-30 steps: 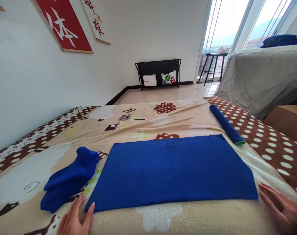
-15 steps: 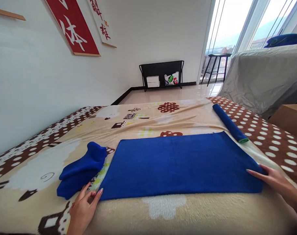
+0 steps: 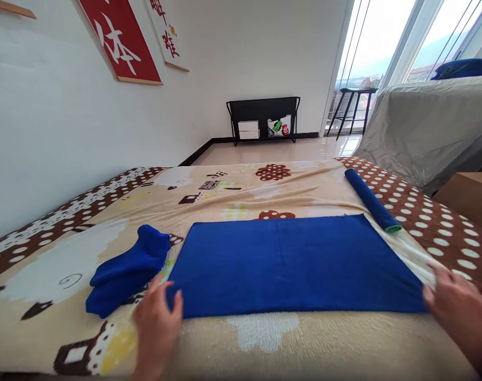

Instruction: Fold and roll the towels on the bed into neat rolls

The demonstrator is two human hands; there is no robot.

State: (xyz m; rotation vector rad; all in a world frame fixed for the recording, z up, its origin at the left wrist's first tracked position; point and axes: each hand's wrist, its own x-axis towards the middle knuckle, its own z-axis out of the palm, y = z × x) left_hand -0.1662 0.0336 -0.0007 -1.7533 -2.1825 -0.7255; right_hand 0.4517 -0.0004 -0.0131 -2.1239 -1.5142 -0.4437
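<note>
Bright light from the window glares on the floor, and the fingers seem blurred.

Left hand: bare. Fingers slender, with rounded tips; thumb separate, likewise rounded at the tip. Wrist: bare, narrower than the palm, cropped by the lower picture edge. Right hand: bare, of similar slim build, with tapered fingers and separate thumb. Forearm: bare over its visible length, widening toward the picture edge. Fingernails: detail obscured by blur on both hands.
</note>
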